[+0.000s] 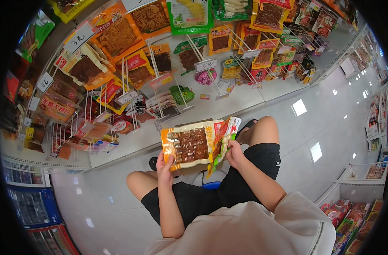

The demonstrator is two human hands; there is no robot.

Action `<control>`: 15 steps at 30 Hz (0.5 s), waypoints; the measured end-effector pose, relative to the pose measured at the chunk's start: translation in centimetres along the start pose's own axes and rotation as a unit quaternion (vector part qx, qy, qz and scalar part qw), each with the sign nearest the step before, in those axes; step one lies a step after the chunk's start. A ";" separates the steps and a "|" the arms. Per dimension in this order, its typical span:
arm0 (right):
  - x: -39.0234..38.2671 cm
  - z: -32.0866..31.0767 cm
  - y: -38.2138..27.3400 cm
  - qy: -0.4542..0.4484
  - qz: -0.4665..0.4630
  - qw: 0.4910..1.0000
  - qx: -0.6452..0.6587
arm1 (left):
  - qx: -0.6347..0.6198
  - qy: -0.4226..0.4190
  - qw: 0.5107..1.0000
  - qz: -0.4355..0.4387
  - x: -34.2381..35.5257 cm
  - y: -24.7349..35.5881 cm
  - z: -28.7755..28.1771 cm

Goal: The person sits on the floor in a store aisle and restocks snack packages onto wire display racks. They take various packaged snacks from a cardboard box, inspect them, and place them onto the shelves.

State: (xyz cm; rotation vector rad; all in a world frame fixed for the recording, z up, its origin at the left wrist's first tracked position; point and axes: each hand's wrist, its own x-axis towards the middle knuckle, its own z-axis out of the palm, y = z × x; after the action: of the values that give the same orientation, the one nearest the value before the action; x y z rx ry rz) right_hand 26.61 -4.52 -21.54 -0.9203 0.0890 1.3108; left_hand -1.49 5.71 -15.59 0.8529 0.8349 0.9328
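Note:
My left hand (pixel 164 166) is closed on the lower left corner of an orange and cream snack packet (pixel 189 144), whose clear window shows brown pieces. My right hand (pixel 234 154) grips a green and orange snack packet (pixel 221 142), turned partly edge-on, by its right side. The two packets overlap in front of my knees, and the green and orange one hides the other's right edge. Whether the right fingers also touch the cream packet cannot be seen.
A shelf rack ahead carries hanging snack packets (pixel 140 70) on metal hooks (pixel 194 49) with price cards (pixel 206 64). Below runs its white base ledge (pixel 245 102). Something blue (pixel 211 185) shows between my legs. Blue-framed coolers (pixel 34 206) stand left; packet bins (pixel 351 221) stand right.

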 end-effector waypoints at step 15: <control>0.1 -0.1 -2.0 -0.089 0.006 0.979 0.181 | -0.067 -0.051 0.996 -0.041 0.5 -1.3 0.8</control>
State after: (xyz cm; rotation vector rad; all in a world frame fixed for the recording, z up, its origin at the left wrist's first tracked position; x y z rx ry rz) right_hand 28.43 -4.48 -20.59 -0.4915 0.1878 1.3275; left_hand -0.13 5.53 -16.54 0.7383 0.7059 0.8564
